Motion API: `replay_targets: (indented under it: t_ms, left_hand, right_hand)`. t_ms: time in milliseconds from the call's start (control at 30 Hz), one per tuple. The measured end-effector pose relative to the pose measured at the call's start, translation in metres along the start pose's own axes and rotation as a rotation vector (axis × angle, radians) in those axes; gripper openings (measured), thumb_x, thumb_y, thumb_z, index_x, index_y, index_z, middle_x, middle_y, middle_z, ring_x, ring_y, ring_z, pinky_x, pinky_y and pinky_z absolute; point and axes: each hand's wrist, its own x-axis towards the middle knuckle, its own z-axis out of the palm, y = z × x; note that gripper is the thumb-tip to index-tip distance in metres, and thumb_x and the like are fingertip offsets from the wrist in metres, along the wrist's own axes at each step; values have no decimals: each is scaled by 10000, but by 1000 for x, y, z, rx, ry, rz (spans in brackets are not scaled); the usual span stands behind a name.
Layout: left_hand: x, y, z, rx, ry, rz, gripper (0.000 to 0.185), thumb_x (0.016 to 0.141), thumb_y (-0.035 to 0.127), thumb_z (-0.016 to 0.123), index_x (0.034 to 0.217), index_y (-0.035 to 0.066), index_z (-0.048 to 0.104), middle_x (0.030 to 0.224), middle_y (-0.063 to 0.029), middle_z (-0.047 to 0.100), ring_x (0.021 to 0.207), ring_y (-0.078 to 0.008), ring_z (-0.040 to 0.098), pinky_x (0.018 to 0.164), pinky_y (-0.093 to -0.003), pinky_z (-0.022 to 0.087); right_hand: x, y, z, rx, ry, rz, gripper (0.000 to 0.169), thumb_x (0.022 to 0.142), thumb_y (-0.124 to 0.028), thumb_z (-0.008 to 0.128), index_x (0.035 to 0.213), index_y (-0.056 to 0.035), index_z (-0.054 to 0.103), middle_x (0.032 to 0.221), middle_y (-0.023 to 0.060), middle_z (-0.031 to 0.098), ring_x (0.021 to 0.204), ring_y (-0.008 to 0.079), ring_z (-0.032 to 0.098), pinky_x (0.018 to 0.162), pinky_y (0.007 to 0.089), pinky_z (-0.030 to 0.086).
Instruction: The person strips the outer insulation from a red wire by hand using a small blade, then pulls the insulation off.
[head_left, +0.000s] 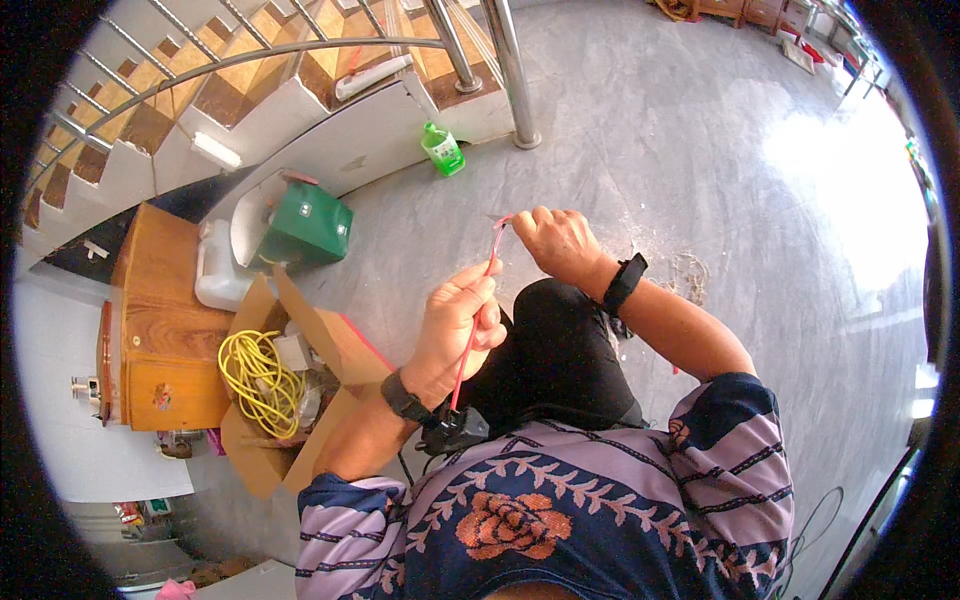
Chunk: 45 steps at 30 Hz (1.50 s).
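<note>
My left hand (461, 322) holds a thin red cable (466, 352) between thumb and fingers. The cable runs down past the wrist to a black device (452, 431) near my lap, and up to the right. At its upper end my right hand (559, 244) has its fingers closed on something small beside the cable tip; a narrow pointed piece shows there, too small to name. Both wrists wear black straps. Below the hands are my bent knees in black trousers (562, 352).
An open cardboard box (330, 337) with a coiled yellow cable (262, 382) stands at left, by a wooden cabinet (172, 322), a white plastic jug (217, 262) and a green box (307, 225). A green bottle (444, 150) stands near the stairs. Tangled string (686, 277) lies on the floor.
</note>
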Motion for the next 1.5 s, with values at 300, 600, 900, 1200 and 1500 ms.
replay_targets:
  t_ms: [300, 600, 900, 1200, 1500]
  left_hand:
    - [1, -3, -4, 73, -11, 13, 231, 874, 121, 457, 1086, 51, 517, 519, -5, 436, 374, -63, 307, 375, -193, 289]
    - [5, -4, 2, 87, 13, 32, 237, 874, 127, 461, 1091, 59, 526, 515, 0, 433, 382, -61, 312, 376, -192, 285]
    - [-34, 12, 29, 160, -65, 90, 278, 865, 103, 457, 1136, 49, 493, 472, 6, 403, 351, -68, 307, 368, -199, 283]
    - [3, 6, 4, 84, -87, 196, 241, 884, 158, 471, 1103, 62, 503, 588, -37, 511, 425, -88, 387, 424, -217, 332]
    - [6, 3, -3, 24, 22, 134, 199, 889, 151, 462, 1067, 69, 498, 637, -59, 546, 457, -101, 437, 426, -208, 355]
  right_hand:
    - [-1, 8, -8, 518, -131, 131, 135, 744, -102, 511, 845, -57, 433, 568, 146, 546, 507, 319, 561, 424, 434, 426]
    - [1, -9, -16, -119, -128, 44, 74, 760, -117, 506, 801, -84, 454, 613, 43, 529, 525, 220, 570, 449, 329, 426]
    - [-22, 72, 23, -222, -204, 361, 39, 772, -120, 480, 774, -82, 471, 610, 78, 583, 543, 218, 607, 451, 390, 458]
    - [-3, 35, -31, 450, -66, 376, 123, 806, -122, 477, 776, -26, 405, 562, 196, 485, 535, 396, 493, 481, 456, 381]
    - [13, -6, -46, 201, 100, -96, 131, 699, -116, 536, 765, -93, 425, 581, 35, 463, 514, 229, 530, 469, 354, 413]
